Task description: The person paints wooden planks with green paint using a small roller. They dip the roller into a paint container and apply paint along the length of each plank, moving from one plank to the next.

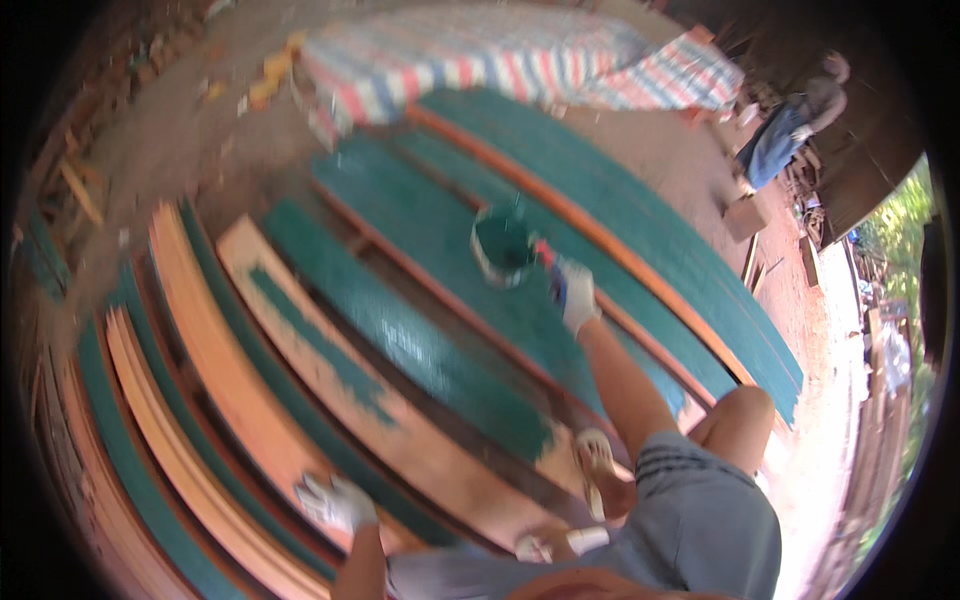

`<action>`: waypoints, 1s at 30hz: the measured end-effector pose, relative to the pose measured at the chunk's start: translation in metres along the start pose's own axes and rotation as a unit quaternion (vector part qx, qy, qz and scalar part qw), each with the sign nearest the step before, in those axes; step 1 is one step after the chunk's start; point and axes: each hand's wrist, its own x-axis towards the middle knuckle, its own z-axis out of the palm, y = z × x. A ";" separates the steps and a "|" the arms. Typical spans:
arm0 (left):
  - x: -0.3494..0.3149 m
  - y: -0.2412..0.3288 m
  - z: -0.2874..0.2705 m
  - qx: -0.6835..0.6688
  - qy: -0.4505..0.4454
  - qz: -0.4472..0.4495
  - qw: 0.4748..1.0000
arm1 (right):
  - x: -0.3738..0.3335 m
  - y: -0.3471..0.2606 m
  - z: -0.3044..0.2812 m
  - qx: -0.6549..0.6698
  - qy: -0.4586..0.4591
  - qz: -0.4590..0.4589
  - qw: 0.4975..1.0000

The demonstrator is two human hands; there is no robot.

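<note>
My right hand (574,296), in a whitish glove, is closed around a paintbrush (542,253) with some red on it. The brush reaches to the rim of a paint bucket (483,250), and its bristles cannot be made out. Dark green paint fills the inside of the bucket, which stands on green-coated boards. My left hand (338,502), also gloved, rests with fingers spread on a bare wooden board (250,390) at the lower left. Between my hands lies a board partly covered in green (330,345), with bare wood along its edges and near end.
Many long boards lie side by side, some green, some bare, with gaps between them. A striped tarpaulin (480,60) covers a pile beyond. Another person (795,125) stands at the far right near scrap wood. My sandalled feet (600,470) are beside the boards' near ends.
</note>
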 end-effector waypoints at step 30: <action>-0.021 0.024 0.009 -0.018 -0.043 -0.039 0.998 | 0.025 0.060 -0.024 -0.142 0.079 0.050 0.985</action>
